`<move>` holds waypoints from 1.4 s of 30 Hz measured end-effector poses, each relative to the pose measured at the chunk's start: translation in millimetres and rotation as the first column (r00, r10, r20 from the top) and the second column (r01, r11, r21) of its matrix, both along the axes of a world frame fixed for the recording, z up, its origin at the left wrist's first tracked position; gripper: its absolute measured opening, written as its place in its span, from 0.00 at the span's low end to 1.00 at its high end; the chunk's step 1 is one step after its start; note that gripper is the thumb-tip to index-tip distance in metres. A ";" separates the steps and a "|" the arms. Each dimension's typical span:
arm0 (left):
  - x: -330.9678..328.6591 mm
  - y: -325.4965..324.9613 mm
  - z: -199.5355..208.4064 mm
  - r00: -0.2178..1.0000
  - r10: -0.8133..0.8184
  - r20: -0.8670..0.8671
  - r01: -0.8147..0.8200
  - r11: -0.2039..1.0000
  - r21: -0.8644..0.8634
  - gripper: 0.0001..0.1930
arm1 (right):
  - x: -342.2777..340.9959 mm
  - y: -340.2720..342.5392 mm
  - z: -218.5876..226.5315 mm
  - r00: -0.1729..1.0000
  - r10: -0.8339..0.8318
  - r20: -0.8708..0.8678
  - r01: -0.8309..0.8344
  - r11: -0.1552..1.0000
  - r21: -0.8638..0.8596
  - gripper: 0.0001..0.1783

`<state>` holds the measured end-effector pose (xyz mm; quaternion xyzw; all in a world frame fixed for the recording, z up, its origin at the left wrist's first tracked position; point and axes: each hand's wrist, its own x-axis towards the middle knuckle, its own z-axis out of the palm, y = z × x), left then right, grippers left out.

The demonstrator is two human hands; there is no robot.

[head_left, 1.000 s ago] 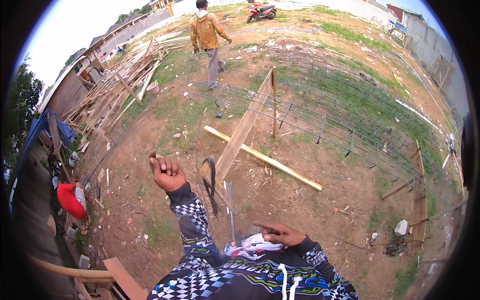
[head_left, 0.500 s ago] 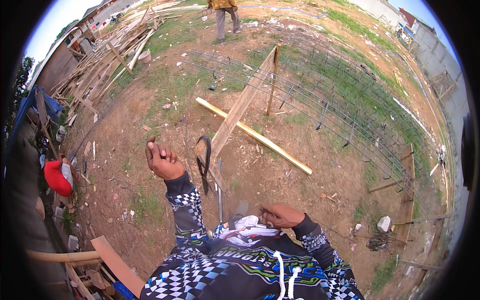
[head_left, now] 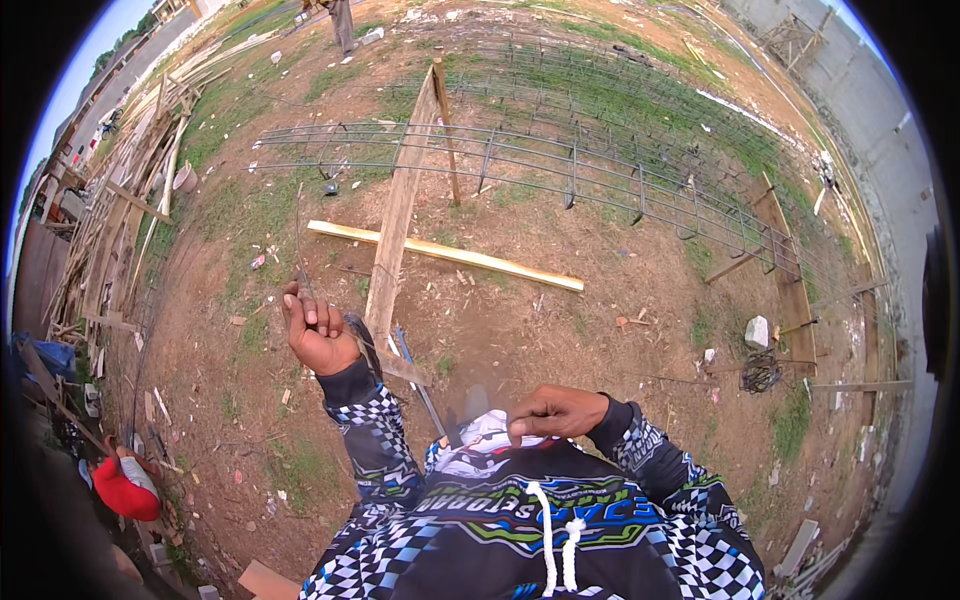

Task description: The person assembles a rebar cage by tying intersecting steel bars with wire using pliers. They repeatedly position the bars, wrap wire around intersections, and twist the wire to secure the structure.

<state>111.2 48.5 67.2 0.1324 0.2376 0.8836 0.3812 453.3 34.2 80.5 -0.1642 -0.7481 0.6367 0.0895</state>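
So there's one black strap loop (head_left: 364,340) here, right at the near end of a single weathered plank (head_left: 400,215), partly hidden behind the wrist of the left hand (head_left: 322,330). That hand's up in the air with the fingers loosely curled; can't tell if anything thin is pinched in there. The right hand (head_left: 557,411) is just by the front of the wearer's top, fingers bent and pointing inward, and I can't tell whether it's gripping anything either.

Between the two hands, a bit lower, one metal bar (head_left: 424,397) slants down. One pale timber strip (head_left: 500,266) crosses under the plank, and one wooden post (head_left: 447,130) stands at the plank's far end. A long rebar cage (head_left: 572,175) runs across there too, with more rebar behind, too tangled to count.

Off to the right: one whitish block (head_left: 757,331) just beside one bundle of dark wire (head_left: 762,372). Only container I can make out is one bucket (head_left: 186,178) by the lumber pile (head_left: 120,220); can't see what's in it. Two other people: one in red (head_left: 125,487) at lower left, one cut off up top (head_left: 342,25).
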 end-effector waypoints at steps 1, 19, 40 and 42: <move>0.5 8.9 -4.7 0.997 -0.020 -0.072 0.016 0.998 -0.057 0.11 | 12.3 12.9 7.1 0.989 -0.140 0.040 0.139 0.990 0.027 0.19; 164.9 86.5 -66.1 0.690 -0.703 -0.175 0.541 0.661 -0.520 0.16 | 124.1 64.1 -104.2 0.726 -0.413 0.550 0.325 0.911 0.255 0.14; 146.7 47.9 -88.4 0.653 -0.757 -0.024 0.639 0.568 -0.519 0.13 | 22.0 46.6 -157.7 0.955 -0.297 -0.019 0.290 0.944 -0.158 0.20; 174.8 69.4 -77.9 0.575 -0.816 -0.058 0.664 0.507 -0.549 0.12 | 69.2 21.5 -175.4 0.902 -0.432 -0.013 0.426 0.894 -0.137 0.21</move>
